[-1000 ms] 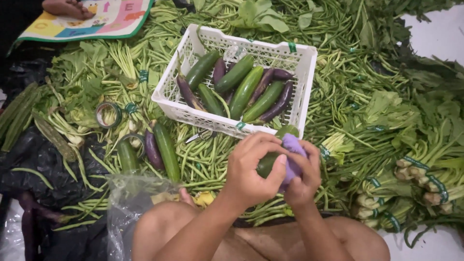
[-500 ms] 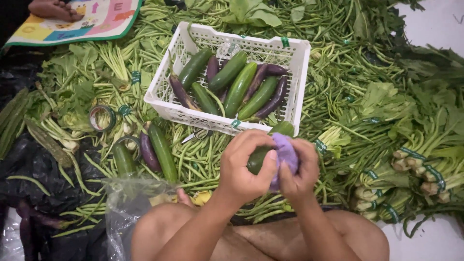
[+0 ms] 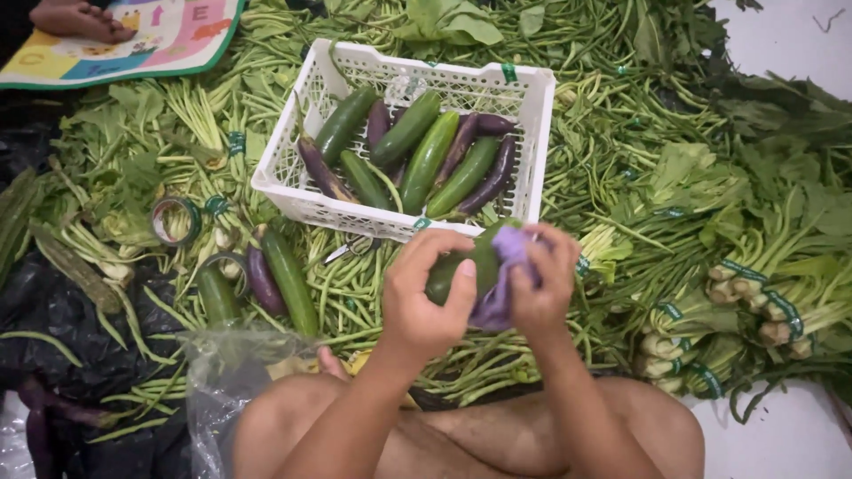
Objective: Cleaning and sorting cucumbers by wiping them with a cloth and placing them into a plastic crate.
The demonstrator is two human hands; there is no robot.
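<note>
- Purple soft cloth (image 3: 499, 282) sits pinched in the right hand (image 3: 540, 288), pressed against a dark green cucumber (image 3: 461, 270).
- The left hand (image 3: 426, 297) wraps its fingers around that cucumber, just in front of the white plastic lattice basket (image 3: 293, 191).
- Several cucumbers and aubergines already lie in the basket.
- Two green cucumbers (image 3: 288, 279) and a purple aubergine (image 3: 262, 282) lie outside on the long beans, seemingly not yet wiped.

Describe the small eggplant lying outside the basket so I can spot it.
Start at the white basket and look below its near-left corner. Two green cucumbers lie there on the beans; the eggplant sits between them, the only dark purple piece.
</note>
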